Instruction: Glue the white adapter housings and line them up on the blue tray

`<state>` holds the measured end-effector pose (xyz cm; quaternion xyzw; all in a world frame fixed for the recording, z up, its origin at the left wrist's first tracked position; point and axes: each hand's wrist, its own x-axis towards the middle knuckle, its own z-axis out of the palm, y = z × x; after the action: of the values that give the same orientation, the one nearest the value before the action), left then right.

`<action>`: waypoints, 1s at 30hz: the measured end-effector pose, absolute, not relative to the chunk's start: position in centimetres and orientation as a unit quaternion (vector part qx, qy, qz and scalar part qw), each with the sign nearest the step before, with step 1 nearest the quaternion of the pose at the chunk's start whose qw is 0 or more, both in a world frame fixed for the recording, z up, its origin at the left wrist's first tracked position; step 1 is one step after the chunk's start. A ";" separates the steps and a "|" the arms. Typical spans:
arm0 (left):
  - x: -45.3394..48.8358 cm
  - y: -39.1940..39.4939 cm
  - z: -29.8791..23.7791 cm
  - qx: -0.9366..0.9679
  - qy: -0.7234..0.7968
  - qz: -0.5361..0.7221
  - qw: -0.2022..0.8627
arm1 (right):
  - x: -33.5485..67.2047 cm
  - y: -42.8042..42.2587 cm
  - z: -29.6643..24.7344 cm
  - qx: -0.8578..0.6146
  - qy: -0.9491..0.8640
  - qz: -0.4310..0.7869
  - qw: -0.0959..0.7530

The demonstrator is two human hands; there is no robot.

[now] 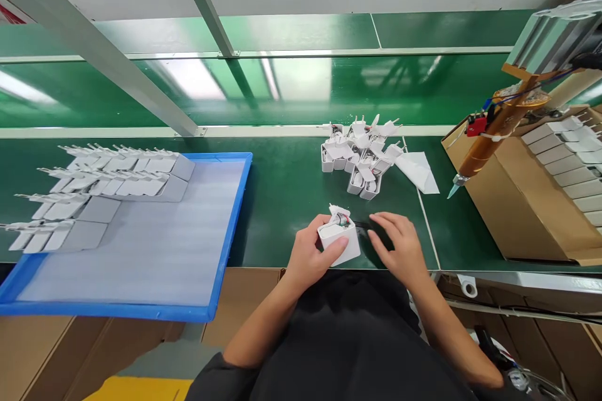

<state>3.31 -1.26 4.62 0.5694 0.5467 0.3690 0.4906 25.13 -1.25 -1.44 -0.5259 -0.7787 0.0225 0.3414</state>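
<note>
My left hand (316,249) is closed around a white plug-adapter housing (339,241), held just above the front edge of the green bench. A small white pronged cap (339,213) sits tilted at the housing's open top, with bits of wire and green showing inside. My right hand (397,244) is to the right of the housing, thumb and fingers apart. A thin dark tool (361,224) lies between the housing and my right fingertips; whether the fingers touch it is unclear. Beyond my hands, several similar white housings with pronged caps (362,153) stand in a cluster.
At left, a blue-rimmed tray (211,310) bears rows of white adapters (136,175). A folded white sheet (417,172) lies right of the cluster. An amber dispensing syringe (489,144) hangs at right, before a cardboard box (512,200) of white housings. A metal post (141,88) slants at back left.
</note>
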 end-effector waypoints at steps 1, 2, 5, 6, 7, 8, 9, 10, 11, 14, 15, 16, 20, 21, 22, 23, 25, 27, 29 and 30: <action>3.3 -1.2 4.6 0.568 0.543 0.368 0.497 | 24.9 -1.4 -2.0 -0.536 -0.784 0.044 0.310; 3.4 -1.1 4.6 0.567 0.539 0.367 0.503 | 24.7 -1.5 -2.4 -0.547 -0.784 0.055 0.290; 3.5 -1.0 4.5 0.571 0.525 0.374 0.509 | 24.6 -1.1 -3.0 -0.562 -0.773 0.085 0.282; 3.6 -1.0 4.4 0.573 0.523 0.380 0.505 | 24.8 -0.9 -3.0 -0.562 -0.766 0.100 0.297; 3.6 -1.0 4.2 0.575 0.522 0.385 0.499 | 25.0 -0.7 -3.1 -0.560 -0.759 0.115 0.313; 3.6 -1.0 4.0 0.577 0.523 0.391 0.491 | 25.2 -0.6 -3.2 -0.559 -0.751 0.128 0.328; 3.6 -1.0 3.7 0.580 0.525 0.397 0.481 | 25.4 -0.4 -3.3 -0.559 -0.743 0.135 0.342; 3.7 -0.9 3.4 0.583 0.526 0.404 0.469 | 25.5 -0.3 -3.4 -0.561 -0.737 0.137 0.352; 3.6 -0.9 3.1 0.587 0.527 0.411 0.456 | 25.5 -0.3 -3.5 -0.564 -0.735 0.133 0.353; 3.6 -0.9 2.2 0.609 0.522 0.429 0.416 | 25.0 -0.1 -3.5 -0.569 -0.746 0.116 0.326; 3.6 -1.0 2.0 0.617 0.518 0.432 0.405 | 24.7 0.0 -3.3 -0.566 -0.750 0.118 0.321; 3.6 -1.0 1.8 0.625 0.517 0.432 0.394 | 24.6 0.0 -3.0 -0.562 -0.750 0.126 0.325; 3.4 -1.1 1.9 0.646 0.524 0.432 0.349 | 25.1 -0.4 -0.9 -0.573 -0.685 0.139 0.428; 3.3 -1.1 1.9 0.652 0.523 0.430 0.341 | 25.6 -0.6 -0.3 -0.568 -0.669 0.134 0.460; 3.2 -1.1 2.0 0.659 0.520 0.428 0.335 | 26.0 -0.9 0.2 -0.552 -0.664 0.131 0.487; 3.1 -1.1 2.1 0.667 0.516 0.425 0.331 | 26.3 -1.2 0.8 -0.524 -0.671 0.133 0.507; 3.0 -1.1 2.3 0.684 0.503 0.416 0.325 | 26.7 -1.7 1.7 -0.451 -0.714 0.145 0.516; 3.0 -1.1 2.4 0.698 0.488 0.414 0.322 | 26.6 -2.0 2.5 -0.393 -0.757 0.143 0.501; 3.1 -1.1 2.5 0.706 0.476 0.413 0.324 | 26.2 -2.0 3.0 -0.367 -0.781 0.132 0.488; 3.1 -1.1 2.5 0.707 0.473 0.412 0.326 | 26.0 -2.0 3.2 -0.360 -0.787 0.130 0.484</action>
<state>3.07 -1.12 2.49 0.7075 0.4727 0.4124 0.3256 26.00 -1.97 3.16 -0.3597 -0.7871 0.1298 0.4840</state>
